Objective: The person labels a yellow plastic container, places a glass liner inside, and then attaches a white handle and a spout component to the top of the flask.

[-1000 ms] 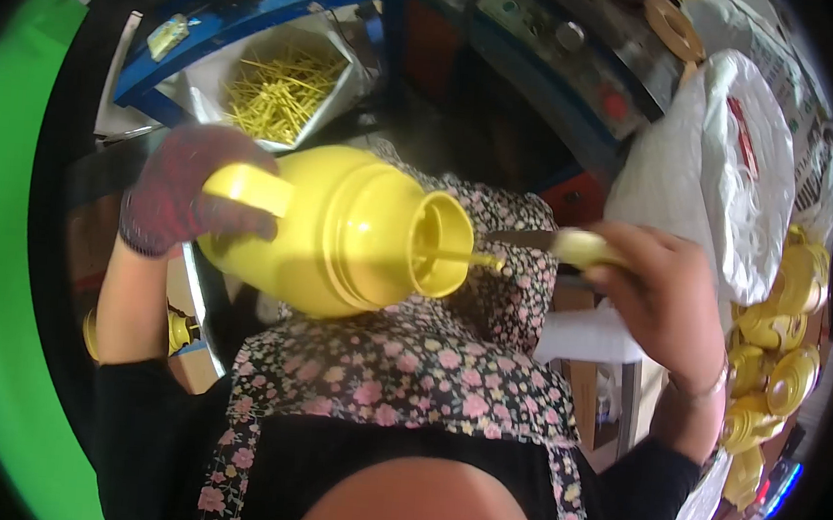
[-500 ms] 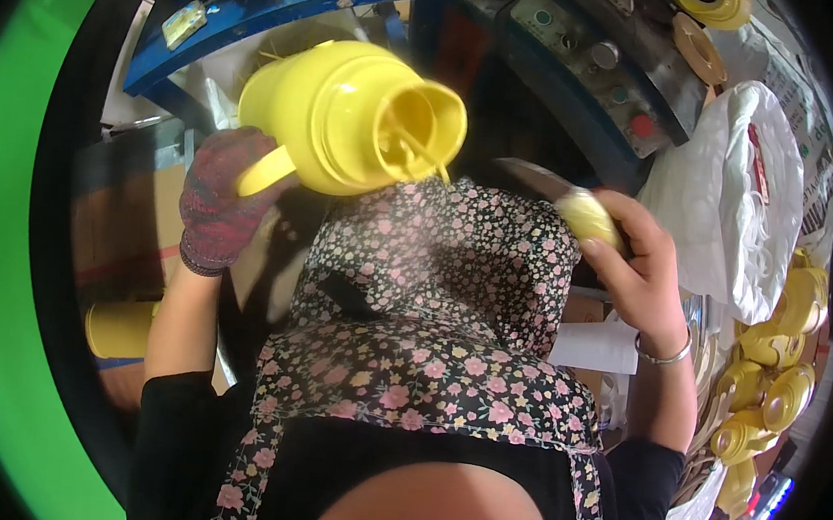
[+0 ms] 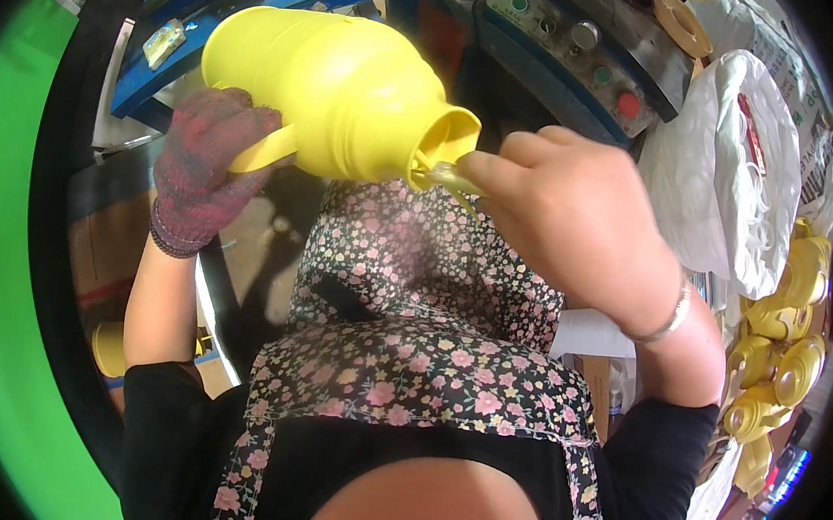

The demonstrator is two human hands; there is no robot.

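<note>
A yellow plastic jug body (image 3: 351,91) lies tilted on its side in the air above my lap, its open mouth facing right. My left hand (image 3: 208,168), in a dark red knitted glove, is closed around the jug's handle. My bare right hand (image 3: 584,219) is closed on a knife (image 3: 445,176) at the lower rim of the mouth. Fingers cover most of its yellowish handle, and the blade is hard to make out against the rim. Thin yellow strips of plastic cross the opening and hang below it.
Beyond the jug stands a blue machine frame (image 3: 261,3) with a button panel (image 3: 585,54) to its right. A white plastic bag (image 3: 712,174) hangs at the right, above several yellow jug parts (image 3: 781,358). Another yellow piece (image 3: 109,348) is at lower left.
My right hand has brought the knife left from beside the apron to the jug's mouth. The jug has shifted slightly left and turned, still held by my left hand.
</note>
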